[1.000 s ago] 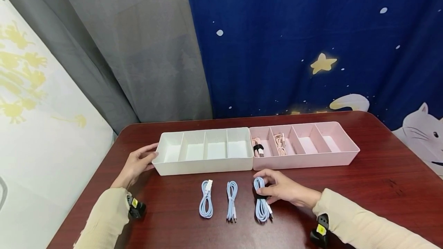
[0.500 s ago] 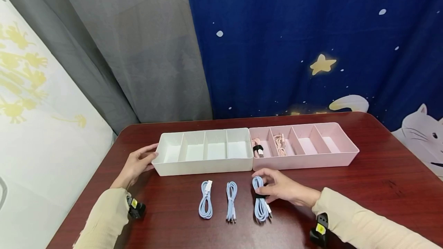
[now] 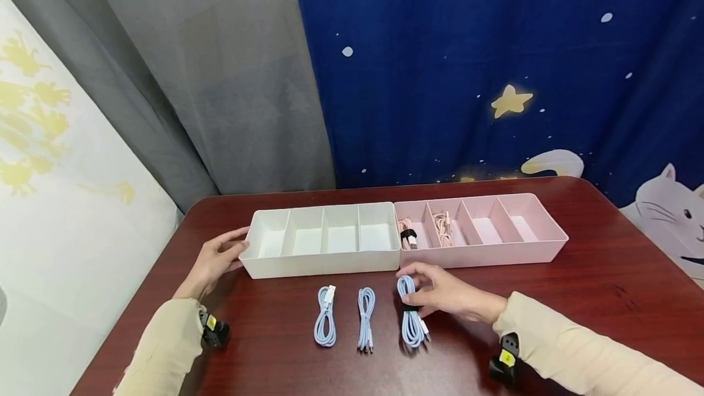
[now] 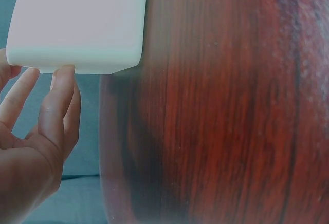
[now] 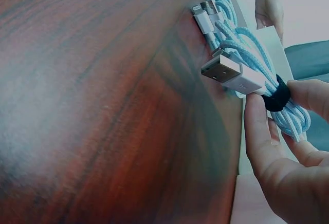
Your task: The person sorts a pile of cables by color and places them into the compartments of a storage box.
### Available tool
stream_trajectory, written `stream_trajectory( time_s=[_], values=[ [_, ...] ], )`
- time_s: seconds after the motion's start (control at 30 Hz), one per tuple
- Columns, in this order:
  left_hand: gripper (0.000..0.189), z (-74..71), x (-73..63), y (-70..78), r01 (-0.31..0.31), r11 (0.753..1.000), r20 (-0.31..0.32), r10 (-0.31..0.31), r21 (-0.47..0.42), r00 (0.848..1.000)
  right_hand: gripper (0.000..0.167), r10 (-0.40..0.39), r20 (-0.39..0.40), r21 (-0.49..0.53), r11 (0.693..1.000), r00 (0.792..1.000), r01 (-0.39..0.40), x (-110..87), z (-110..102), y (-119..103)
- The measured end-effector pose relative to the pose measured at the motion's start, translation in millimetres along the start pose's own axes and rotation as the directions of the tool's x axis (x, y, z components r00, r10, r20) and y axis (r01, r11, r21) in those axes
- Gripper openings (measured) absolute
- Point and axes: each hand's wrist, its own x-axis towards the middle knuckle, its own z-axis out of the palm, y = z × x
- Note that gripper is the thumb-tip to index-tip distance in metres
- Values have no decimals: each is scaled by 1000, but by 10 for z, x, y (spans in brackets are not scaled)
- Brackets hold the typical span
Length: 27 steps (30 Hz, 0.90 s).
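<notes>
My right hand pinches a coiled light-blue USB cable, bound with a black strap, between thumb and fingers. In the right wrist view its USB plug hangs tilted above the tabletop. Two more light-blue coiled cables lie left of it: a middle cable and a left cable with a white plug. My left hand touches the left end of a long white divided box with relaxed fingers. The left wrist view shows the fingertips against the white box's end.
A pink divided box stands end to end with the white one. Its two left compartments hold a pink cable with black strap and another pink cable. Under them is a dark red wooden table, with curtains behind.
My right hand has moved slightly up the view toward the boxes, and the strapped blue cable has come with it. The left hand stays at the white box.
</notes>
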Motion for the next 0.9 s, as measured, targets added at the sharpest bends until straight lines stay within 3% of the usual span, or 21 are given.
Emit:
stream_trajectory(
  time_s=[0.9],
  values=[
    [52, 3, 8, -16, -4, 1000, 2, 4, -25, 1000, 46, -54, 46, -67, 996, 998, 57, 121, -15, -329]
  ],
)
